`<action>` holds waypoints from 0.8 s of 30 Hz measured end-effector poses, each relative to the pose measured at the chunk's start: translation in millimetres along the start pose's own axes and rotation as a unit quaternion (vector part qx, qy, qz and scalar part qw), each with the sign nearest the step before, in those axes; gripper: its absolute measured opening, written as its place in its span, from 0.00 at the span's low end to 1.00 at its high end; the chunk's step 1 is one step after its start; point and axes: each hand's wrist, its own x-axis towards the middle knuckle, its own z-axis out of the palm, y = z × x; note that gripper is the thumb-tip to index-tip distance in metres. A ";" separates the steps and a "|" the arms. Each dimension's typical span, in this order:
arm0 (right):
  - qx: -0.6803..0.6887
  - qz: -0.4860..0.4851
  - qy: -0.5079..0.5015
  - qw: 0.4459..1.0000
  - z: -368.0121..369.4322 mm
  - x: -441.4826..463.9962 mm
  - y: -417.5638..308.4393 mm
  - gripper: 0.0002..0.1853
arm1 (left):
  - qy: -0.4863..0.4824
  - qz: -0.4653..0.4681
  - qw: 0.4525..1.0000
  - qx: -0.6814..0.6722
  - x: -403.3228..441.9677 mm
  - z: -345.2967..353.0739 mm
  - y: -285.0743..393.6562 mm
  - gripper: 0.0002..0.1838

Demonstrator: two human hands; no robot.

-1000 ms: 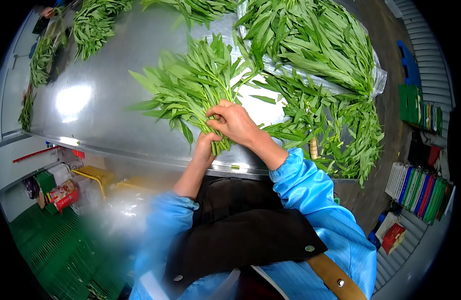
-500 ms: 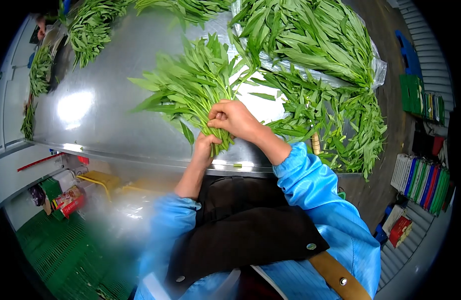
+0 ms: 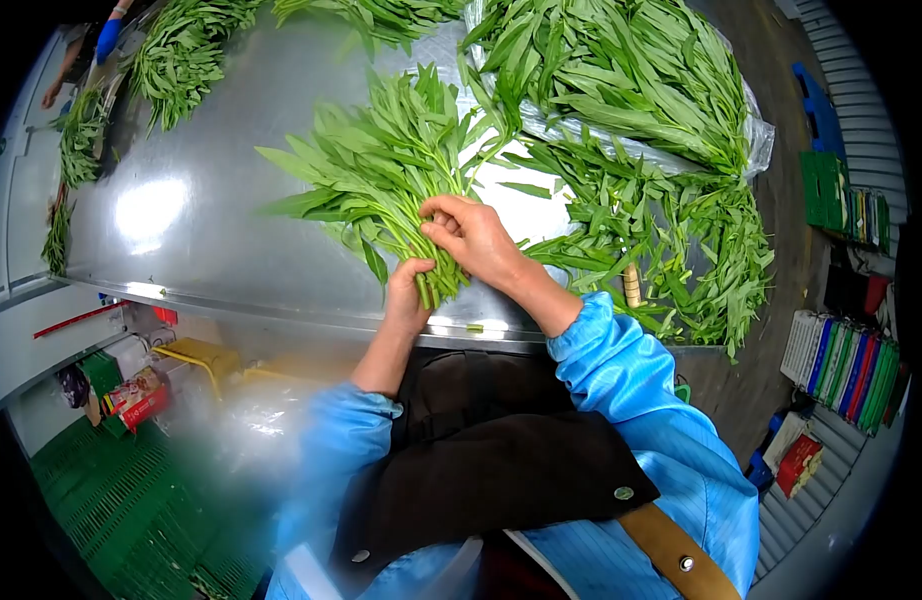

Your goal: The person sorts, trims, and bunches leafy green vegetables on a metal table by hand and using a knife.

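Observation:
A bunch of water spinach (image 3: 386,165), long leaves fanned toward the far left, is held just above the near edge of the metal table. My left hand (image 3: 408,293) is closed around the lower stems, whose cut ends poke out beside the thumb. Higher up, my right hand (image 3: 471,238) has its fingers curled and pinching at the stems on the right side of the bunch; the fingertips are partly hidden. A white sheet (image 3: 526,205) lies under and beside the leaves. Right of my right hand is a wooden-looking handle (image 3: 632,286) among loose leaves.
A large pile of greens (image 3: 621,75) rests on clear plastic at the back right, with loose leaves (image 3: 716,250) below it. More bunches (image 3: 181,65) lie along the far left of the metal table (image 3: 231,200). Another person's blue-gloved hand (image 3: 108,38) is at the top left.
My right hand has shifted slightly and its fingers have changed their bend on the stems. My left hand has turned a little around them. Another person's blue-gloved hand now shows more at the top left.

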 end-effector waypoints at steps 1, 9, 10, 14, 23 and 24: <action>-0.005 -0.004 -0.010 1.000 -0.7 0.6 -3.7 0.12 | 0.000 0.000 1.000 0.016 0.6 -3.7 -0.6 0.22; -0.201 -0.072 0.051 0.976 18.0 14.2 0.9 0.13 | 0.026 0.022 0.995 0.093 12.6 -28.2 -10.0 0.15; -0.196 -0.097 0.070 0.973 21.0 15.1 6.5 0.12 | 0.033 0.024 0.994 0.098 12.1 -27.0 -10.4 0.15; -0.184 -0.027 0.062 0.981 18.3 15.6 -3.4 0.11 | 0.046 0.032 0.990 0.126 9.7 -20.3 -7.8 0.16; -0.226 -0.036 0.029 0.973 31.4 29.5 -3.4 0.10 | 0.062 0.043 0.976 0.205 11.0 -21.9 -9.5 0.16; -0.211 -0.022 0.030 0.977 30.8 28.1 -2.3 0.09 | 0.056 0.039 0.975 0.212 10.3 -24.5 -8.5 0.17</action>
